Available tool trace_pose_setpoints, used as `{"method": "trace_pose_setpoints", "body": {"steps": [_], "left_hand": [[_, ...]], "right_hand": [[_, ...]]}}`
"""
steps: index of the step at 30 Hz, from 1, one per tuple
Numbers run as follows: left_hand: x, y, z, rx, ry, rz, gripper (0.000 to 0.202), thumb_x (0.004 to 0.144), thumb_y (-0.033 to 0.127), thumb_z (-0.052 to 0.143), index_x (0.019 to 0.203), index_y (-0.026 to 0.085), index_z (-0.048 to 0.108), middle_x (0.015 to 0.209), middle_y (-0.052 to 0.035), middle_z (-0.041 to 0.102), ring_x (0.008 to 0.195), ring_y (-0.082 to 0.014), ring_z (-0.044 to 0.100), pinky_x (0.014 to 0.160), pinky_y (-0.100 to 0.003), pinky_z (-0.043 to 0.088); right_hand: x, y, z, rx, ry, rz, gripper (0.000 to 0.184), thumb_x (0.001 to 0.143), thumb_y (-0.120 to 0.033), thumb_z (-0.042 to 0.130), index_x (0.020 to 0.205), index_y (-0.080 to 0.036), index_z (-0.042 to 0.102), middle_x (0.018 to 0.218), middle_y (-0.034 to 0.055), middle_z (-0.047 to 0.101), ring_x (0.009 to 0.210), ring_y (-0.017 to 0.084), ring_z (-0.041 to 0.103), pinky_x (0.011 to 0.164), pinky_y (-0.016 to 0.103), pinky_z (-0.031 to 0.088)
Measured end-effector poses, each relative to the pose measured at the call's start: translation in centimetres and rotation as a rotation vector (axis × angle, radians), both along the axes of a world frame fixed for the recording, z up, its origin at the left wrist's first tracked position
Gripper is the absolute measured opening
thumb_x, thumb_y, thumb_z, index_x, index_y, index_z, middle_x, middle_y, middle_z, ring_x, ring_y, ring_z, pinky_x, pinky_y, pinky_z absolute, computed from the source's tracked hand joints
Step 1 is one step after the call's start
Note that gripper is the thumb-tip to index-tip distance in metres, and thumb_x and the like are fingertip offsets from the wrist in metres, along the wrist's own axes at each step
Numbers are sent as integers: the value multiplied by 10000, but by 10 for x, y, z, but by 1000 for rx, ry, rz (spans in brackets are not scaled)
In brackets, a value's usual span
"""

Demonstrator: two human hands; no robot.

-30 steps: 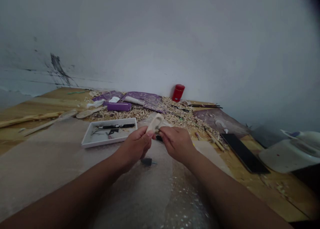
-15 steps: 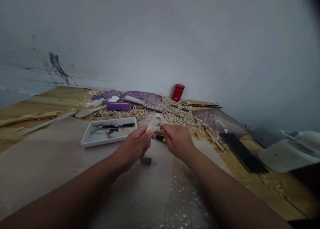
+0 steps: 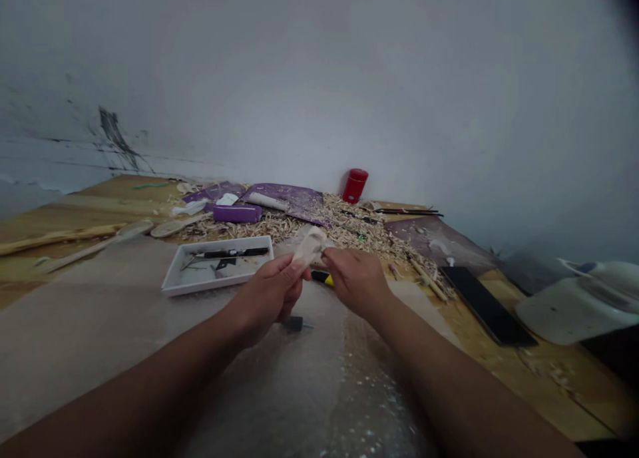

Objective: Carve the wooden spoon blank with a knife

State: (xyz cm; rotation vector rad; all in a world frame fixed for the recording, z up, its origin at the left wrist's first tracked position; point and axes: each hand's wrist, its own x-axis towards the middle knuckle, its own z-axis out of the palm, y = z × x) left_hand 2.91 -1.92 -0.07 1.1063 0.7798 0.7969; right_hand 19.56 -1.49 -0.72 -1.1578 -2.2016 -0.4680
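Note:
A pale carved piece of wood (image 3: 309,245) is gripped in my left hand (image 3: 274,281), thumb along its near end. My right hand (image 3: 357,277) is closed in a pinch close to the right side of the wood. What its fingers hold, if anything, is hidden. Below the wood, a black and yellow tool handle (image 3: 322,277) lies partly behind my hands. On the translucent sheet (image 3: 269,391) under my wrists rests a dark grinding bit with a metal shank (image 3: 295,324), partly covered by my left hand.
A white tray (image 3: 200,287) with a black-handled tool stands at left. Wood shavings (image 3: 359,235) lie heaped behind my hands, near a red can (image 3: 355,186). Wooden spoons (image 3: 172,226) and a purple case (image 3: 237,214) lie at left; a black phone (image 3: 489,305) and a white container (image 3: 574,308) at right.
The wood has turned a little in my left hand, so its hollow faces me less. My right hand's fingers have shifted slightly. The things on the table stay in place.

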Motion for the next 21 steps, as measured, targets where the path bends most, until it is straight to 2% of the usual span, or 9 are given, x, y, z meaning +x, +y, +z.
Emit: {"method": "trace_pose_setpoints", "body": {"steps": [11, 21], "left_hand": [[-6, -1, 2, -143, -97, -83, 283, 790, 462, 394, 738, 189, 450, 460, 90, 190, 378, -32, 83, 322, -155, 76], [-4, 2, 4, -111, -73, -52, 267, 792, 442, 402, 729, 186, 441, 453, 92, 209, 372, -29, 84, 323, -151, 71]], "right_hand": [[1, -2, 3, 84, 3, 7, 198, 826, -173, 363, 747, -153, 543, 578, 11, 517, 550, 118, 443, 554, 231, 291], [0, -2, 4, 55, -10, -54, 228, 825, -191, 349, 703, -162, 539, 559, 9, 505, 536, 119, 440, 537, 238, 282]]}}
